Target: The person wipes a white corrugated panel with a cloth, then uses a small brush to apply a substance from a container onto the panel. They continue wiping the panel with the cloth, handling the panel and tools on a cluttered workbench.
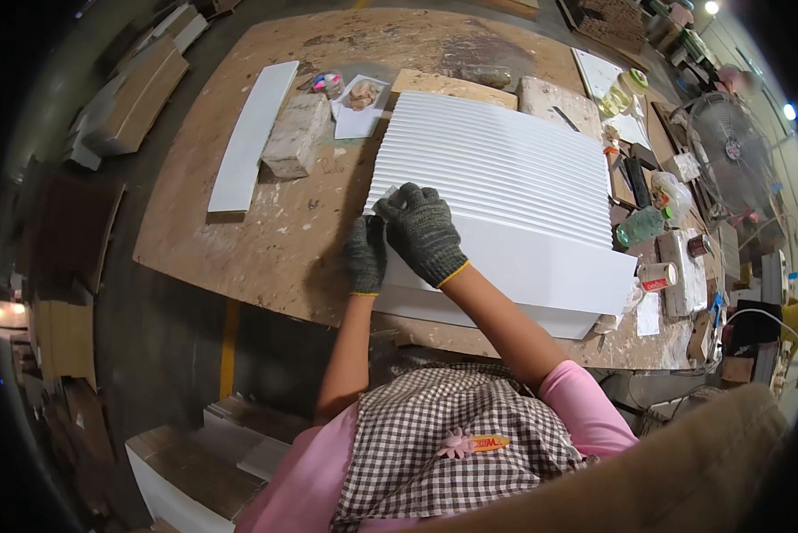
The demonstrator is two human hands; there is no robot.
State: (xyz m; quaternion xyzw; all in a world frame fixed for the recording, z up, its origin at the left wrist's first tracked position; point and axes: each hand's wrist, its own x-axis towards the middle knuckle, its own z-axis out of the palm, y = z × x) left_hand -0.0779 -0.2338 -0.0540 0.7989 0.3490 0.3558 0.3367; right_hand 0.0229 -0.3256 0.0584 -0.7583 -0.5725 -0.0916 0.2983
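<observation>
A white panel (497, 169) with a ridged face and a smooth front strip lies across the worktable. Both my hands, in dark grey knit gloves with yellow cuffs, meet at its left edge. My right hand (424, 234) lies over the front left corner of the ridges, fingers bent and pinched at a small pale piece (385, 194) whose kind I cannot make out. Just beside it, my left hand (364, 256) is closed against the panel's left edge. What its fingers hold, if anything, is hidden.
A paint-stained wooden table (212, 258) carries a white board (255, 133) and a block (298, 136) on the left. Bottles, a green plastic bottle (641, 226), a cup (657, 276) and tools crowd the right side. A fan (730, 142) stands beyond. Stacked boards (181, 462) sit lower left.
</observation>
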